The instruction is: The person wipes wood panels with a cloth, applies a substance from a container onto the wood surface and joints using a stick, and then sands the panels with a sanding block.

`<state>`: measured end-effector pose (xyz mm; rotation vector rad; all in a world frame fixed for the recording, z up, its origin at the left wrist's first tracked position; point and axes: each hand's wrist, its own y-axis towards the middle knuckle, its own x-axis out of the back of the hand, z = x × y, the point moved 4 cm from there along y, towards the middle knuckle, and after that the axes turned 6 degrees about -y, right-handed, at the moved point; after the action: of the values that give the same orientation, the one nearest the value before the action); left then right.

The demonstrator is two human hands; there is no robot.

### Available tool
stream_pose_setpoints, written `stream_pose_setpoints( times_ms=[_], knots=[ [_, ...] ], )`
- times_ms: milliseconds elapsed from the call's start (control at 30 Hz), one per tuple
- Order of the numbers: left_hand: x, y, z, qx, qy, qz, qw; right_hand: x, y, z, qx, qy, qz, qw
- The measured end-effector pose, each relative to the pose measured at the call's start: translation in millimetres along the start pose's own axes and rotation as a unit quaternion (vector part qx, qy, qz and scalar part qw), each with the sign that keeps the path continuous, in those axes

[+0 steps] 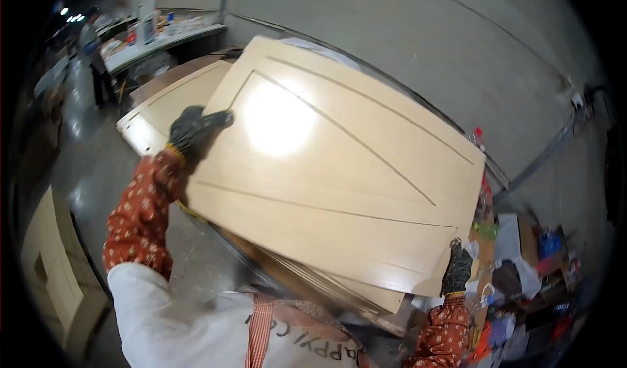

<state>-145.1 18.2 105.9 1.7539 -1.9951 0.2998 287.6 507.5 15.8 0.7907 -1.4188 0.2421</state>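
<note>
A large cream wooden panel (pixel 339 165) with thin grooves fills the middle of the head view, tilted and shining under a light. My left hand (pixel 194 129), in a dark glove, grips its left edge with the thumb over the front face. At the lower right corner my right hand (pixel 457 267), gloved the same way, is closed on the right edge. The fingers behind the panel are hidden. Beneath it lie more stacked panels (pixel 366 292), and another cream panel (pixel 189 93) shows behind my left hand.
A white workbench (pixel 163 44) with bottles and small items stands at the far left, a person (pixel 96 61) beside it. Cream panels (pixel 57 270) stand at the lower left. Mixed boxes and bags (pixel 522 263) crowd the right side. A grey wall (pixel 418 48) runs behind.
</note>
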Motion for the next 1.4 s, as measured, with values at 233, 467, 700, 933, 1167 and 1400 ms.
stream_pose_setpoints(
  times_ms=[233,467,700,933,1167,1400],
  knots=[
    [-9.1,33.7,65.9,-0.404,0.396,0.007,0.825,19.5,-70.6,12.1,0.115,-0.088,-0.035,0.989],
    [-41.2,56.7,-32.5,-0.249,0.040,0.221,0.942,98.0,-54.2,22.6,0.026,0.133,-0.232,0.963],
    [-119.2,-16.2,-41.7,-0.436,0.165,0.389,0.795,217.4,-114.3,18.3,-0.006,0.242,-0.465,0.852],
    [-173.6,-55.4,-31.2,-0.592,0.141,0.272,0.745,26.4,-55.4,-6.3,-0.022,0.085,-0.198,0.976],
    [-180.4,-101.0,-42.5,-0.557,0.191,0.253,0.767,-58.8,18.0,29.6,0.073,0.162,-0.013,0.984],
    [-159.6,-137.2,-43.9,-0.496,0.230,0.275,0.791,-93.9,45.3,2.3,0.136,0.302,0.018,0.943]
  ],
)
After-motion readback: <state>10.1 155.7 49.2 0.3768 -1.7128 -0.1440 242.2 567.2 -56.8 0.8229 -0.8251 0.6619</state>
